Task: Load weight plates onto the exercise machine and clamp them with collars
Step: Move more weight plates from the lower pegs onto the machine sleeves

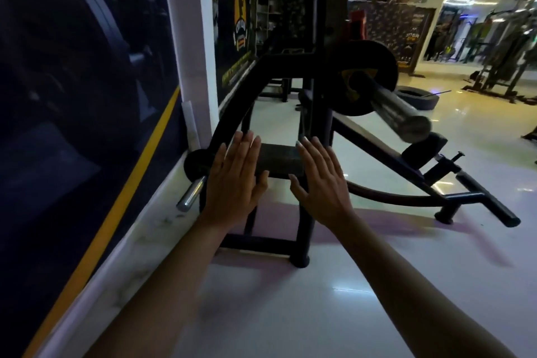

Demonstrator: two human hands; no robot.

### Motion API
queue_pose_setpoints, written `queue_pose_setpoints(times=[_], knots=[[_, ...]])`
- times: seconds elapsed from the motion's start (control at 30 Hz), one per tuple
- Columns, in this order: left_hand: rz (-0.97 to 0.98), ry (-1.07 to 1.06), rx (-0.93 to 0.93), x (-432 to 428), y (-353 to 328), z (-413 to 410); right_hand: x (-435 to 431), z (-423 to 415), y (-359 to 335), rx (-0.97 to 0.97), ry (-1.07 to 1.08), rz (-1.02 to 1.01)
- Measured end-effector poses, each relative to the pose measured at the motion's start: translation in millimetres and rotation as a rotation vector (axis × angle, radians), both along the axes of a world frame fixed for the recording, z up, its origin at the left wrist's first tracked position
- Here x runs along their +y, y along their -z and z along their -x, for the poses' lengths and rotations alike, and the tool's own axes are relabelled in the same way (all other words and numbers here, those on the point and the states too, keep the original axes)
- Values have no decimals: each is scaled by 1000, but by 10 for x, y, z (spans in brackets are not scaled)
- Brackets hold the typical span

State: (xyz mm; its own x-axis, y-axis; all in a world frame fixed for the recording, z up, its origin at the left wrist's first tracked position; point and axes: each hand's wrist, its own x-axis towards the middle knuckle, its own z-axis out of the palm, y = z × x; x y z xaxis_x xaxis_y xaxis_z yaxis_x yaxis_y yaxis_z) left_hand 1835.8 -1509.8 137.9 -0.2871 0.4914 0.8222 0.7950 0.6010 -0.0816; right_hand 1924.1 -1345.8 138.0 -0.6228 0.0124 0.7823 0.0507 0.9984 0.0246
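The left hand (232, 180) and the right hand (322, 183) are held up side by side, backs toward the camera. Fingers are straight and close together and thumbs are out; neither hand grips or touches anything.

Just beyond them stands the black steel exercise machine (305, 227), hard against the dark wall poster with a yellow stripe (87, 96) on the left. A flat black square step (279, 158) of the frame shows in the gap between the two hands.

Two plates are already on the machine. A large black round weight plate with a yellow mark (374, 58) sits far in on the long chrome bar sleeve (398, 109), which juts toward the camera at upper right. A smaller black round plate (196, 164) sits low on the left on a short chrome peg (190, 195).

The left hand covers the smaller plate's right edge and part of the curved frame tube behind it. The near end of the long sleeve is smeared by blur.

A red part (357, 22) behind the upright is too dim to name. On the glossy white tiled floor (377, 285) lie a black padded rest (424, 148) and, farther back, one black rubber tyre (418, 99). The far room is blurred — only racks and lights can be made out.
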Motion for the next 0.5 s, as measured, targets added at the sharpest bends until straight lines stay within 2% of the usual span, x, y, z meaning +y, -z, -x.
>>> queue_pose_setpoints(times=[0.5], knots=[[159, -67, -243, -658, 741, 2446, -610, 2537, 766, -287, -61, 193]])
